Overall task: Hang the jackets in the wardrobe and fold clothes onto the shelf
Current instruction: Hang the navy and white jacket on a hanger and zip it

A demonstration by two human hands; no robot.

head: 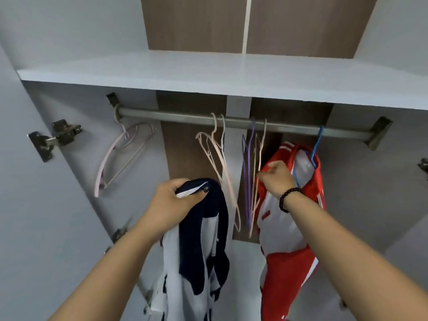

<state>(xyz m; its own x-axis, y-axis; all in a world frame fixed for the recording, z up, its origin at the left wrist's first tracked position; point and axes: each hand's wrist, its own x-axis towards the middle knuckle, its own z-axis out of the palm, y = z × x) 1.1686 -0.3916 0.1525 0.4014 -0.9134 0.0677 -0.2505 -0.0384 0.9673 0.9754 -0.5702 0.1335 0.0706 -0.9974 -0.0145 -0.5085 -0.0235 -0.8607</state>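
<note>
Pale grey wardrobe walls with brown wood panels at the back fill my view, and I take the metal rail running across under the white shelf as my landmark. At the rail's left end a pink hanger hangs tilted against the side wall. Near the rail's middle two more pale pink hangers dangle, and just right of them a bunch of purple and cream hangers hangs close together. Toward the rail's right end a blue hanger is hooked on, carrying a red and white jacket that drapes down below it.

My left hand, below the rail and left of its middle, grips the collar of a navy and white jacket, fingers curled over the bunched cloth, thumb pressed on top; this jacket hangs from my hand, not on any hanger. My right hand, below the rail between the cream hangers and the red jacket, has its fingers curled tight and pinches one of the thin cream hanger wires. A dark bead bracelet sits on that wrist. A door hinge shows on the wall left of the rail.
</note>
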